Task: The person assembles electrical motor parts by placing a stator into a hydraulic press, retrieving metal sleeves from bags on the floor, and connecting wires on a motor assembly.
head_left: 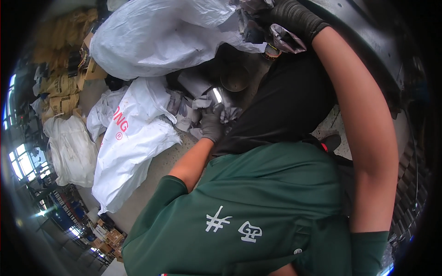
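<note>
My left hand (212, 125), in a grey glove, is low beside my leg, its fingers curled into crumpled grey wrapping paper (201, 103). A shiny metal piece (217, 95), rounded in shape, shows just beyond those fingers. Up at the top edge, my right hand (297, 19) wears a dark glove and is closed on more crumpled grey wrapping (288, 38); its fingertips are partly hidden. To its left bulges a big white woven sack (156, 39), its edge reaching toward the bundle by that hand.
Another white sack with red print (131, 133) lies to the left of my left hand, with an off-white sack (71, 149) beyond it. A round dark container (235, 77) stands by my leg. Dark metal equipment (368, 39) borders the right. Cardboard boxes (110, 237) are stacked far left.
</note>
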{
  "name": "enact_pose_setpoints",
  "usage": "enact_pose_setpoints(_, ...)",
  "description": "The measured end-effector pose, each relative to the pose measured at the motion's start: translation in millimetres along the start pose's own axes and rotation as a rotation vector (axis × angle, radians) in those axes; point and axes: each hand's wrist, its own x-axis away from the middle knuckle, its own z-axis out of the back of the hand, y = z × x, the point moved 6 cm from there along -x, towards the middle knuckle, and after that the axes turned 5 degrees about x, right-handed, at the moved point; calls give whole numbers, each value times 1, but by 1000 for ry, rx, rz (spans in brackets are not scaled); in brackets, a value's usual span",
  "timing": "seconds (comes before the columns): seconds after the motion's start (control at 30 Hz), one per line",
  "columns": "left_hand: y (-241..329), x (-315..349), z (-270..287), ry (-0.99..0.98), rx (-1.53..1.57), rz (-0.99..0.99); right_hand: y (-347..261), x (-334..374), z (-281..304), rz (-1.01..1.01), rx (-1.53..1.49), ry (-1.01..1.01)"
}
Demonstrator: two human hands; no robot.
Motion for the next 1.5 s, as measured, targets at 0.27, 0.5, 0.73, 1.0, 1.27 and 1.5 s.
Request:
enact_pose_setpoints(0.27, -43, -105, 86, -292, 198, 304, 14, -2, 11, 57, -138, 94)
enact_pose_setpoints(0.5, 12, -192, 204, 144, 788, -161, 18, -3, -6, 93, -409, -84)
enact_pose_setpoints(0.73, 185, -272, 151, 632, 909, -560, 69, -11, -12, -222, -190, 58)
enact_pose_setpoints(1.0, 192, -302, 69, -312, 518, -252, 50, 23, -19, -467, -312, -144)
enact_pose_setpoints(1.27, 97, -401, 104, 394, -110, -443, 18, 5, 2, -430, 439, 42)
enact_pose_setpoints(1.5, -79, -400, 284, 714, 101, -193, 27, -14, 18, -462, 271, 277)
